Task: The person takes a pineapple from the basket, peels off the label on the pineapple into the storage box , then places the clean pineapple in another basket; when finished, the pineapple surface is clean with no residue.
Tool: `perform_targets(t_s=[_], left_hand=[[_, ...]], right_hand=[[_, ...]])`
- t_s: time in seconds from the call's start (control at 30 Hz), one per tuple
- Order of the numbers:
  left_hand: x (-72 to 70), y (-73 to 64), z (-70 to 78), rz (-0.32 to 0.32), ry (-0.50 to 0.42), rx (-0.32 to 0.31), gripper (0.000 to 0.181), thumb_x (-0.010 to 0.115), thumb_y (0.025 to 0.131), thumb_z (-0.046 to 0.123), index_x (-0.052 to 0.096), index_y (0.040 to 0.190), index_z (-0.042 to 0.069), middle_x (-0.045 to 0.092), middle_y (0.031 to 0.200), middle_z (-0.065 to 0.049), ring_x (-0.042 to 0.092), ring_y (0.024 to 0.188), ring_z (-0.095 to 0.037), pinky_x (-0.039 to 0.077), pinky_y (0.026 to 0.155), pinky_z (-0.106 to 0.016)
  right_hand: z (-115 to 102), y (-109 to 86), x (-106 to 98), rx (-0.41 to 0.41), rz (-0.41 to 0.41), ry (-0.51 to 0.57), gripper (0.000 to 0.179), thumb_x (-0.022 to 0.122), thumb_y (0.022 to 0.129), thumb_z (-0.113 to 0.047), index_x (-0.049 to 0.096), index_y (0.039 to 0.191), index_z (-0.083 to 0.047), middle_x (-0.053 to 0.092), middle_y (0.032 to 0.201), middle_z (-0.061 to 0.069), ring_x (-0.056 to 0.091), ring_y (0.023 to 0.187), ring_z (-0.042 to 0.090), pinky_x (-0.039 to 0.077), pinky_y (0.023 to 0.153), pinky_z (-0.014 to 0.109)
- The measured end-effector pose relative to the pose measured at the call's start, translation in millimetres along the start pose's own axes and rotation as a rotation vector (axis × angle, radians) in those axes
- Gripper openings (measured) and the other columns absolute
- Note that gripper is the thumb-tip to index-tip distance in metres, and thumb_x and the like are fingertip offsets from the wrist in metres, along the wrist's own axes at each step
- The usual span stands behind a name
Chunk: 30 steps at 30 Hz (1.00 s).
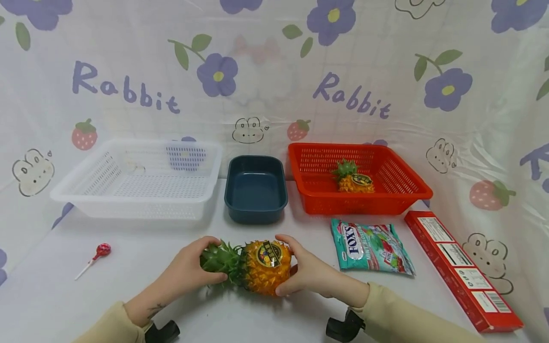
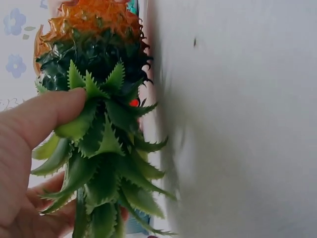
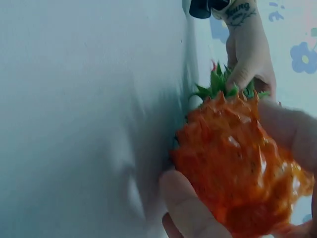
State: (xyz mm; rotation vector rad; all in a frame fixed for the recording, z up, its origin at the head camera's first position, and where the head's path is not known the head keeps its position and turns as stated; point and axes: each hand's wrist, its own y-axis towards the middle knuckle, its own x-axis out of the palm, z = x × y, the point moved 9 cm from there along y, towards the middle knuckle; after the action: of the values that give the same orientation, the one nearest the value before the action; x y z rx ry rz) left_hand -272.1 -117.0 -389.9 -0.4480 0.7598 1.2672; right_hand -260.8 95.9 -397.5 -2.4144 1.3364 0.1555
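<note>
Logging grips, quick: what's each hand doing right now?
Left hand: holding the large pineapple by its leafy crown.
Right hand: holding the same pineapple's base end.

Glossy, spiky pineapple (image 1: 259, 274): orange body, green crown, black-and-yellow label (image 1: 269, 255).
White perforated plastic basket (image 1: 130, 197); red perforated plastic basket (image 1: 356, 205); dark-teal rounded tub (image 1: 256, 214); turquoise glossy candy packet (image 1: 372, 247); long red cardboard box (image 1: 463, 271), white panels; white cloth backdrop (image 1: 266, 97) printed with purple flowers, green leaves, red strawberries, outlined rabbits.
</note>
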Motion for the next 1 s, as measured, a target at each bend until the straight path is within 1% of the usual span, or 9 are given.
perform_targets(t_s=[0.2,0.37,0.53,0.63,0.73,0.87,1.0], left_hand=[[-0.7,-0.8,1.5,0.05,-0.048,0.011,0.062,0.085,0.062,0.026,0.055,0.115,0.019,0.061,0.112,-0.005,0.057,0.093,-0.017,0.047,0.076,-0.034],[-2.6,6.1,0.1,0.089,-0.074,0.031,0.06,0.084,0.063,0.025,0.055,0.115,0.018,0.061,0.111,-0.007,0.057,0.089,-0.016,0.047,0.073,-0.031],[-4.6,15.8,-3.6,0.109,-0.072,0.025,0.061,0.084,0.064,0.024,0.055,0.117,0.017,0.06,0.114,-0.008,0.058,0.091,-0.019,0.048,0.075,-0.033],[-6.2,21.2,-6.3,0.119,-0.066,0.016,0.062,0.083,0.064,0.024,0.054,0.118,0.016,0.06,0.114,-0.009,0.058,0.093,-0.02,0.047,0.076,-0.034],[-9.0,26.5,-7.2,0.135,-0.058,0.027,0.062,0.083,0.064,0.022,0.054,0.118,0.015,0.06,0.114,-0.01,0.058,0.094,-0.021,0.047,0.077,-0.035],[-11.2,33.5,-9.1,0.141,-0.064,0.035,0.062,0.083,0.065,0.022,0.053,0.119,0.012,0.06,0.113,-0.012,0.058,0.093,-0.022,0.048,0.076,-0.035],[-12.4,39.4,-12.5,0.141,-0.075,0.019,0.063,0.082,0.066,0.023,0.052,0.12,0.011,0.06,0.111,-0.013,0.058,0.092,-0.023,0.049,0.074,-0.035]], right_hand=[[1,5.9,-4,-0.019,0.069,0.019,0.094,0.078,0.064,0.004,0.031,0.14,-0.023,0.036,0.131,0.019,0.055,0.092,0.027,0.054,0.073,0.037],[1,13.6,-11,-0.032,0.113,0.032,0.092,0.077,0.063,0.006,0.034,0.139,-0.021,0.041,0.128,0.018,0.054,0.094,0.029,0.055,0.072,0.038],[3,25.6,-18,-0.016,0.135,0.048,0.09,0.076,0.063,0.007,0.036,0.138,-0.021,0.042,0.128,0.016,0.052,0.1,0.031,0.055,0.072,0.038],[3,33.5,-21,-0.006,0.135,0.06,0.091,0.075,0.063,0.008,0.035,0.138,-0.023,0.04,0.13,0.016,0.052,0.1,0.032,0.055,0.069,0.037],[2,40.6,-24,-0.001,0.137,0.066,0.091,0.075,0.064,0.009,0.034,0.139,-0.024,0.039,0.131,0.017,0.053,0.098,0.033,0.055,0.068,0.036],[0,48.6,-29,0.002,0.146,0.075,0.091,0.074,0.064,0.009,0.035,0.138,-0.025,0.038,0.132,0.017,0.051,0.101,0.033,0.055,0.07,0.037],[-1,55.0,-32,-0.006,0.153,0.086,0.091,0.073,0.064,0.01,0.035,0.139,-0.025,0.038,0.132,0.016,0.048,0.105,0.033,0.055,0.07,0.036]])
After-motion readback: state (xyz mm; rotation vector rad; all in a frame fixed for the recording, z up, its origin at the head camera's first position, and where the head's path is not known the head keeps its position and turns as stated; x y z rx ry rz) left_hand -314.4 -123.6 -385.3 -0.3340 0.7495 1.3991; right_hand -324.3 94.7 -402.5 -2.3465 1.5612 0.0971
